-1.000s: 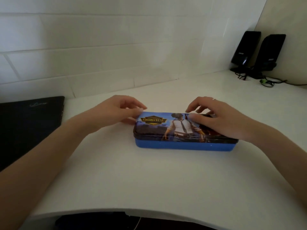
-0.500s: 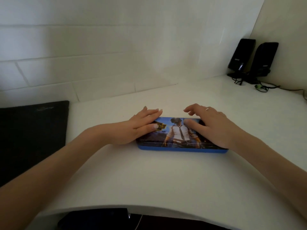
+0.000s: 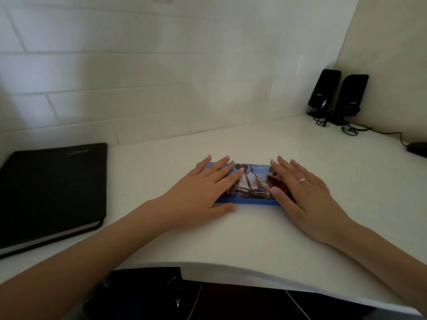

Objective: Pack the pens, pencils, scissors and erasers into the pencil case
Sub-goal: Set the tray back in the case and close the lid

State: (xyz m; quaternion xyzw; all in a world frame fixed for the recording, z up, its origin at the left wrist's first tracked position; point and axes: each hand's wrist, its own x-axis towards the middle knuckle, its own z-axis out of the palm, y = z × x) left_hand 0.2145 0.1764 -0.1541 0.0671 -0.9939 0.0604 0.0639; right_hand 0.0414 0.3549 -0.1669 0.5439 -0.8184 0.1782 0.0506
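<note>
pencil case (image 3: 250,183) lid down, seemingly; both hands flat on it.

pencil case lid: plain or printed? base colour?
Printed: the pencil case lid shows a game-style figure in white shirt and tie against blue sky; base is blue. Head view, between the hands.

Count, head view: one pencil case (image 3: 250,181), lid closed. Two hands on it: left hand (image 3: 203,192), right hand (image 3: 305,192). One ring (image 3: 302,180), on the right hand. One black notebook (image 3: 50,188). Two black speakers (image 3: 324,92). One tabletop (image 3: 231,239).
</note>
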